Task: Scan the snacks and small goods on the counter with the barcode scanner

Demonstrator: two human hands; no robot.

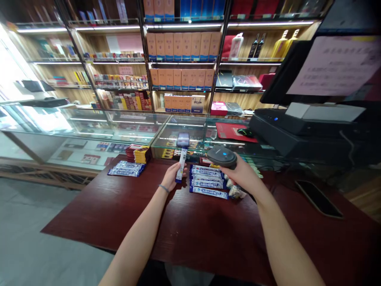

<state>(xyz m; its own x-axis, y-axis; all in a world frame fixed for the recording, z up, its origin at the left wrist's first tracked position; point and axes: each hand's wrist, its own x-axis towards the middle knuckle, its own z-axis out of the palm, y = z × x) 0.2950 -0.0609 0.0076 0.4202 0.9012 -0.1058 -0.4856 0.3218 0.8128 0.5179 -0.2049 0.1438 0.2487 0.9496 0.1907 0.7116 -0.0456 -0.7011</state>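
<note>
A thin grey-blue band (164,188) rings the left wrist (166,185); the left hand (172,176), right hand (243,173) and both forearms (138,238) are all bare.

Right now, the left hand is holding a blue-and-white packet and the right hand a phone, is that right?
Not quite: in the head view, the right hand holds a dark handheld scanner. The left hand does hold a blue-and-white packet.

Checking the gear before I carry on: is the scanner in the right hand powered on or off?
On, apparently: a blue light glows on top of the scanner in the right hand.
</note>
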